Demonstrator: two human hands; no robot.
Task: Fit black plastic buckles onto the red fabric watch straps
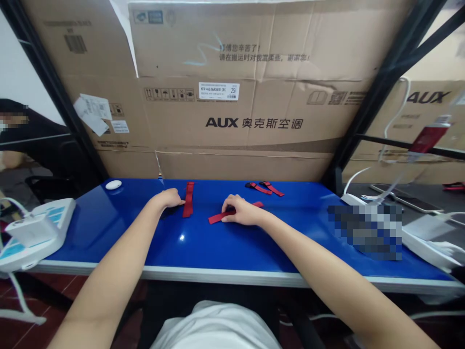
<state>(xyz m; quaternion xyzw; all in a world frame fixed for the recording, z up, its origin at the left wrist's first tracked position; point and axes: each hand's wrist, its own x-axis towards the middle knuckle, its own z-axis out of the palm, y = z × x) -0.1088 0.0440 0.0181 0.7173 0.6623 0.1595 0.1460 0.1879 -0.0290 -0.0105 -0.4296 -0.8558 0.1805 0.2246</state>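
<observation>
"White shirt [216, 327] nearest, just below the edge of the table [218, 247]. And beyond?"

"Aslant on the blue top, a red strap [215, 219] under the right hand [241, 212], seemingly pinched in a narrow grip."

"Left hand [170, 198]?"

"Touching a second red strap [188, 199] by a fingertip. Dark thing [173, 211] under the palm; can't tell whether held, or how wide a grip."

"How best to handle such a strap?"

"Pinch near the end, keep flat and untwisted, and stay clear of the buckled straps [274, 189] farther back."
</observation>
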